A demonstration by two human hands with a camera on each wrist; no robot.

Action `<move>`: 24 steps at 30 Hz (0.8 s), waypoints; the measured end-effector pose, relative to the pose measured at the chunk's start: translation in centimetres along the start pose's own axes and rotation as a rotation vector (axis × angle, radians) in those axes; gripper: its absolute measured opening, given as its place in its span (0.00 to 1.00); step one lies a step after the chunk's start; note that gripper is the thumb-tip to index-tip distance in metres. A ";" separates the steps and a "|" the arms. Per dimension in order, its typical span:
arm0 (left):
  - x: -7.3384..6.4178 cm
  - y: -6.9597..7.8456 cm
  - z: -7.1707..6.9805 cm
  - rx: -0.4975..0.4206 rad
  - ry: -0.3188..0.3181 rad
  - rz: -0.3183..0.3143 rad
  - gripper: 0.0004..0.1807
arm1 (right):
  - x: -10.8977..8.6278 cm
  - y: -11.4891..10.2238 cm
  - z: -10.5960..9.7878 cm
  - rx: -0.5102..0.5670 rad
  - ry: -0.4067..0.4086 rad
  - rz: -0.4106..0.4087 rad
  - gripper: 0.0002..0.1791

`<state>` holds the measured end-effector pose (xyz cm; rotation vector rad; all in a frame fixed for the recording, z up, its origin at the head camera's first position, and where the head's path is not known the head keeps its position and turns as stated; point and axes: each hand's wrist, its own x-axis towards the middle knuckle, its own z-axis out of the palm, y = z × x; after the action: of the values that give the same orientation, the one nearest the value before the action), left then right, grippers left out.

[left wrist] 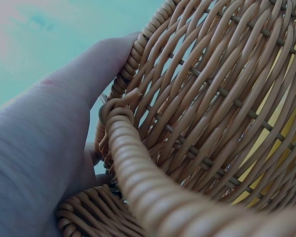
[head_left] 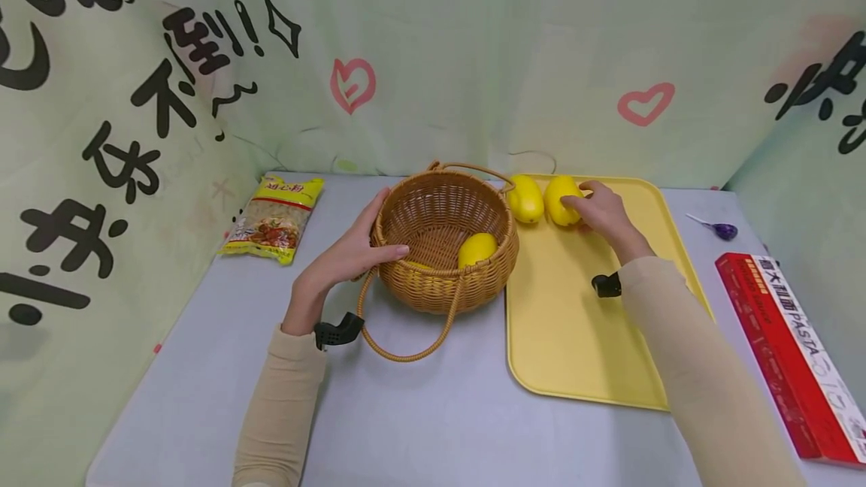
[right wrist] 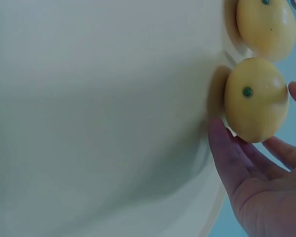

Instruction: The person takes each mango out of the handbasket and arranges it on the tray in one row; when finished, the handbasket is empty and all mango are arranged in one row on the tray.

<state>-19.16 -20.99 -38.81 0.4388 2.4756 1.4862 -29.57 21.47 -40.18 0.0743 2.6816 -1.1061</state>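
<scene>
A brown wicker basket (head_left: 440, 295) stands in the middle of the table in the head view. My left hand (head_left: 352, 246) grips its left rim, thumb over the near edge. Inside lies a yellow mango-like fruit (head_left: 477, 249); a sliver of yellow shows behind the near rim. At the tray's far end, my right hand (head_left: 604, 213) holds another yellow mango-like fruit (head_left: 563, 200) between thumb and fingers. In the right wrist view this fruit (right wrist: 256, 101) shows a green stem spot. One more such fruit (head_left: 525, 198) lies just left of it, beside the basket.
The yellow tray (head_left: 575, 337) lies right of the basket. A red pasta box (head_left: 778, 367) and a purple-headed lollipop (head_left: 724, 231) are farther right. Back left is a yellow food packet (head_left: 277, 218). One basket handle (head_left: 406, 358) hangs toward the front; printed cloth walls enclose the table.
</scene>
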 end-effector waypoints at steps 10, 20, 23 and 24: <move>0.0 0.1 0.0 0.001 -0.001 0.007 0.55 | -0.1 -0.1 0.0 0.003 0.006 -0.016 0.43; 0.0 0.2 0.0 0.005 0.000 0.012 0.56 | 0.0 0.0 0.1 0.017 0.004 -0.026 0.43; -0.1 0.2 0.0 0.002 -0.001 0.011 0.55 | -0.2 -0.1 0.0 -0.006 0.018 -0.031 0.43; -0.1 0.2 0.0 0.002 -0.001 0.010 0.55 | -0.2 -0.2 0.0 -0.028 0.026 -0.034 0.43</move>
<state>-19.08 -20.96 -38.66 0.4521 2.4776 1.4873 -29.35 21.36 -40.02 0.0387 2.7303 -1.0850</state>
